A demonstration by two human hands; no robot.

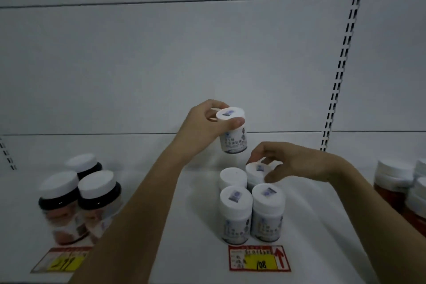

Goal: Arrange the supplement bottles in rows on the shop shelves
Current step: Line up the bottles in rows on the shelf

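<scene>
My left hand [202, 122] grips a small white supplement bottle [233, 139] by its cap, lifted above the white shelf [189, 191]. Below it several matching white bottles stand in two rows: a front left bottle [235, 214], a front right bottle [267, 212], a back left bottle [232, 177] and a back right bottle [257, 174]. My right hand [290, 163] pinches the cap of the back right bottle with thumb and fingers curled round it. That bottle's body is hidden behind the front ones.
Three dark jars with white lids [78, 196] stand at the left. Amber bottles with white caps [401, 189] stand at the right edge. Price tags [259, 258] sit on the shelf's front edge. A slotted upright [341, 71] runs up the white back panel.
</scene>
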